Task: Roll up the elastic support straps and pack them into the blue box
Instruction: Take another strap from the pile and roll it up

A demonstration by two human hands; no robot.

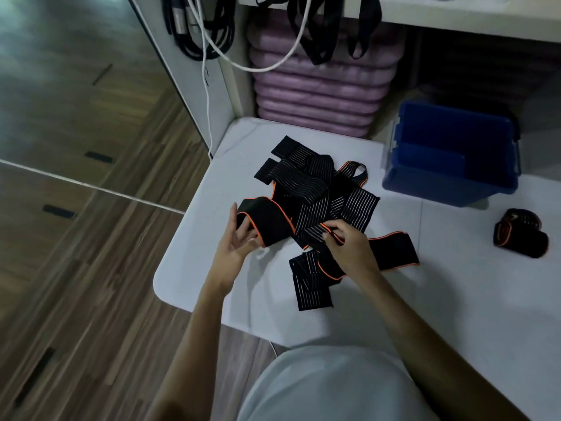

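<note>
Near the table's left edge, the left hand lies open against an orange-trimmed strap while the right hand pinches the tangled straps

A single head-worn wide-angle camera looks forward and steeply down from above the person's own torso. It faces the white desk, close enough that both forearms run up from the bottom edge. The left hand and right hand sit near centre. Beyond the fingers lies a shelf; left of them, wooden floor. Edges bend and blur.
</note>
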